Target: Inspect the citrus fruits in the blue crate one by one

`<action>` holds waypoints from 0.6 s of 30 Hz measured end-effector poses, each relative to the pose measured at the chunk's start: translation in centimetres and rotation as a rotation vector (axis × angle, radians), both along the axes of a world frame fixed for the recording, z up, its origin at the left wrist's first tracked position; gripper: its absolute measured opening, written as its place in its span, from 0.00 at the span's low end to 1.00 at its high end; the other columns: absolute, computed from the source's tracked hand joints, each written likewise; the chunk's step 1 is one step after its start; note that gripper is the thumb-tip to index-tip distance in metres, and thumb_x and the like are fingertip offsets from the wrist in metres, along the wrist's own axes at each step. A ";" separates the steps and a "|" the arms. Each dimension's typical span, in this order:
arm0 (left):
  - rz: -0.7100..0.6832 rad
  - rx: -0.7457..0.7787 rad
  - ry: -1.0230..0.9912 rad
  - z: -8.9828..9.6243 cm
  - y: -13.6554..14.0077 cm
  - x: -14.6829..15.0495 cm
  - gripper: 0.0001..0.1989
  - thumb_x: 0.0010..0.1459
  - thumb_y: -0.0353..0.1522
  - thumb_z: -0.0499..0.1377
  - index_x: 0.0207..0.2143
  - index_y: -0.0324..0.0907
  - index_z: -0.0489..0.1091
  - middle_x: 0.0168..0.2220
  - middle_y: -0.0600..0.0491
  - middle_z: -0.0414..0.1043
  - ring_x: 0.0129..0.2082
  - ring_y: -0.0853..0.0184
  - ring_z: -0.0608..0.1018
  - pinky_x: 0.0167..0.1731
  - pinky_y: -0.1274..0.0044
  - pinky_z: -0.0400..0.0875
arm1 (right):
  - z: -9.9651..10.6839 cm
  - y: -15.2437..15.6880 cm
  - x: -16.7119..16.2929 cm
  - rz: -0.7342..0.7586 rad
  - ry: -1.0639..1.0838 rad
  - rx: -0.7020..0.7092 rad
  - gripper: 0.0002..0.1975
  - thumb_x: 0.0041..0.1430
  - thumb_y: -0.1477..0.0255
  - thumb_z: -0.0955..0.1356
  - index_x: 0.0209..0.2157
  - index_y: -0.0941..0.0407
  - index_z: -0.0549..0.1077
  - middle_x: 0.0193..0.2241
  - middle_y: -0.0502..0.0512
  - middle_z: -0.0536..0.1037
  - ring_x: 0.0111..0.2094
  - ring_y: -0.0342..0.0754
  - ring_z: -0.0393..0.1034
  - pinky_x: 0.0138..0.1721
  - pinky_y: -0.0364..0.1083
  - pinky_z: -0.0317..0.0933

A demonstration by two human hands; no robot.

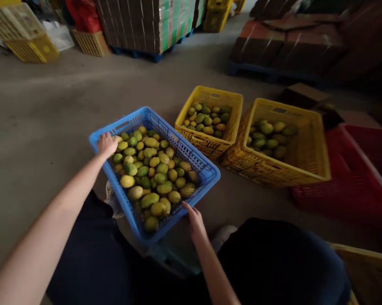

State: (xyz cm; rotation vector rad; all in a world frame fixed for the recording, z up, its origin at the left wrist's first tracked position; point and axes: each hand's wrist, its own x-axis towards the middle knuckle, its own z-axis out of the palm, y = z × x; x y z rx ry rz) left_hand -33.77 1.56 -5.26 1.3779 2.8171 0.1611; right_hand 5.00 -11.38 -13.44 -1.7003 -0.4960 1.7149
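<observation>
A blue plastic crate [194,186] sits tilted between my legs, loaded with oval green and yellow fruits [153,156] whose exact kind I cannot tell. My left hand [106,145] grips its far left end, fingers bent over the rim. At the opposite, near right end, my right hand [195,220] holds the rim with the thumb on top; its other fingers are hidden under the edge. Below that end, a dark teal object [175,256] is partly covered.
Two yellow crates [210,146] [292,171] with similar fruits stand to the right, beside a red crate [337,173]. Another yellow crate [369,258] is by my right knee. Farther back are a wrapped pallet stack [137,25], stacked cartons [286,42] and yellow baskets [35,48].
</observation>
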 end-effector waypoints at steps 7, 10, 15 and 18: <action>0.056 -0.074 -0.041 -2.9 7.7 -6.6 0.29 0.68 0.39 0.44 0.60 0.22 0.60 0.63 0.30 0.60 0.62 0.47 0.65 0.60 0.58 0.56 | -1.0 -0.7 -3.2 -0.334 0.115 -0.084 0.19 0.38 0.56 0.74 0.15 0.54 0.65 0.12 0.44 0.66 0.14 0.42 0.58 0.17 0.42 0.54; 0.189 -0.090 -0.059 -4.1 10.2 -8.5 0.30 0.69 0.40 0.42 0.60 0.24 0.62 0.62 0.33 0.63 0.61 0.48 0.66 0.59 0.61 0.60 | -1.4 -0.8 -3.8 -0.374 0.053 -0.078 0.26 0.41 0.53 0.73 0.12 0.52 0.57 0.08 0.42 0.56 0.11 0.39 0.50 0.15 0.42 0.47; 0.368 -0.205 -0.063 -4.7 12.5 -10.6 0.30 0.70 0.38 0.37 0.56 0.22 0.66 0.60 0.33 0.67 0.60 0.49 0.68 0.58 0.61 0.62 | -1.8 -1.6 -3.9 -0.360 0.046 -0.155 0.28 0.39 0.50 0.75 0.13 0.51 0.56 0.07 0.42 0.56 0.10 0.39 0.49 0.13 0.43 0.46; 0.401 -0.231 -0.010 -4.4 13.0 -10.2 0.27 0.69 0.33 0.38 0.60 0.26 0.64 0.63 0.38 0.64 0.62 0.53 0.67 0.58 0.63 0.62 | -1.9 -2.3 -3.7 -0.345 0.060 -0.204 0.26 0.40 0.50 0.74 0.16 0.49 0.57 0.07 0.41 0.55 0.09 0.42 0.50 0.12 0.44 0.47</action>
